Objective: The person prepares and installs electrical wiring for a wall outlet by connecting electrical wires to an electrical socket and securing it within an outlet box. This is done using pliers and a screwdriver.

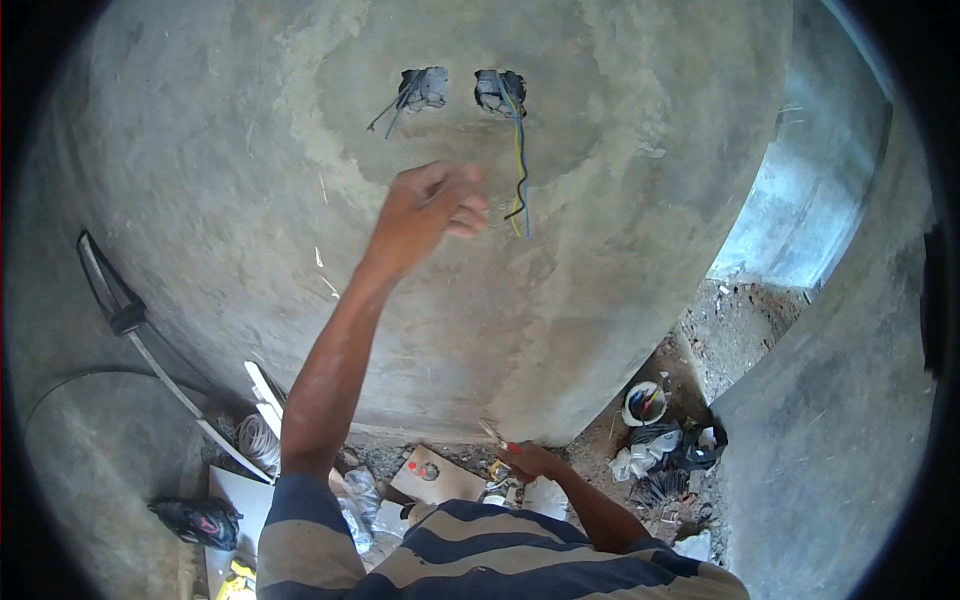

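My left hand is raised in front of the grey wall, its fingers loosely bent and slightly blurred, with nothing visible in them. Just to its right, blue, yellow and black wires hang from the right wall box. Above the hand, short dark wires poke out of the left wall box. Low down near the foot of the wall, my right hand grips a slim red-handled tool, its pale tip pointing up and left; the exact kind I cannot tell.
A board with red pieces lies on the littered floor. At right stand a white bucket and a black bag. To the left are a long pale strip, a coil of cable and a dark bag. A doorway opens at right.
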`<control>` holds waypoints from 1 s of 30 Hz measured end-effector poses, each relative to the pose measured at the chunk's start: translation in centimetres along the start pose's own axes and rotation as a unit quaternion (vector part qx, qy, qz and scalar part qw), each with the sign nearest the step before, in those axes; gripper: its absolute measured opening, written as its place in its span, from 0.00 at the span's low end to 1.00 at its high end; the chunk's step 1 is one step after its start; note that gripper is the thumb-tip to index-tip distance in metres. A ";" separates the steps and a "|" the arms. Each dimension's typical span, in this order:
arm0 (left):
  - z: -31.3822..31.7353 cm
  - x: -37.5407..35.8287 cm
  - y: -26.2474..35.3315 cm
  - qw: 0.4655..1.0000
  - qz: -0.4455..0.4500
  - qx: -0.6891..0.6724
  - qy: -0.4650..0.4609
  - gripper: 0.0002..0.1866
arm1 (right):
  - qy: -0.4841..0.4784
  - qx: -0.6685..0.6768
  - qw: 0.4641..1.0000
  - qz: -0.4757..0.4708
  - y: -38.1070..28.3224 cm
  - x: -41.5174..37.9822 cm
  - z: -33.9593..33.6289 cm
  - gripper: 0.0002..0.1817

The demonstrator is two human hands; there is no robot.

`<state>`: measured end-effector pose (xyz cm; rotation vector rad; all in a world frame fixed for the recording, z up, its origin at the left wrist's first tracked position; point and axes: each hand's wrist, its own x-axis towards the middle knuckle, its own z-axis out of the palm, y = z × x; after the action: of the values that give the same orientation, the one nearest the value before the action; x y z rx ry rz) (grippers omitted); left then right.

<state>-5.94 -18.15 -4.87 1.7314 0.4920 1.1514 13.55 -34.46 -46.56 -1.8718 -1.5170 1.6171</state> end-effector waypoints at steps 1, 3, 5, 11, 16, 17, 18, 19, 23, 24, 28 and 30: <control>1.6 0.8 0.2 1.000 -0.001 0.002 0.005 0.19 | 0.005 0.011 1.000 0.005 1.5 -0.5 -1.0 0.33; 4.1 2.1 0.5 0.999 -0.042 0.010 0.016 0.16 | 0.007 0.022 1.000 0.011 3.7 -2.1 -3.7 0.33; 5.3 2.5 0.3 0.999 -0.037 0.028 0.014 0.15 | 0.055 0.031 0.998 0.000 3.5 -5.4 -7.9 0.32; 3.7 1.5 -1.6 0.994 -0.022 0.067 0.086 0.12 | 0.134 0.095 0.983 -0.079 -0.7 -13.8 -20.4 0.26; 2.3 0.8 -1.3 0.987 -0.040 0.093 0.126 0.12 | 0.088 -0.052 0.968 -0.230 -13.3 -19.6 -26.8 0.18; 2.3 0.7 -1.0 0.986 -0.038 0.095 0.129 0.12 | 0.087 -0.100 0.958 -0.256 -15.6 -19.8 -27.4 0.18; 2.3 0.6 -0.8 0.986 -0.037 0.097 0.130 0.13 | 0.076 -0.132 0.950 -0.274 -18.1 -20.0 -27.8 0.19; 2.3 0.5 -0.7 0.985 -0.037 0.099 0.134 0.13 | 0.066 -0.164 0.940 -0.292 -20.5 -20.1 -28.0 0.20; 2.3 0.5 -0.8 0.986 -0.032 0.100 0.131 0.14 | 0.078 -0.250 0.915 -0.306 -28.3 -18.5 -28.7 0.26; 2.3 0.5 -0.9 0.986 -0.037 0.103 0.126 0.14 | 0.076 -0.252 0.914 -0.308 -29.7 -17.8 -28.6 0.26; 2.2 0.4 -0.9 0.986 -0.029 0.110 0.123 0.14 | 0.107 -0.249 0.917 -0.292 -33.8 -16.5 -28.0 0.29; 2.2 0.4 -0.8 0.987 -0.028 0.113 0.112 0.14 | 0.119 -0.251 0.916 -0.291 -34.8 -16.7 -27.6 0.31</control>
<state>-3.73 -18.58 -5.54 1.7739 0.8302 1.2969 20.52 -21.08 -1.61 -1.5078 -2.2322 0.7533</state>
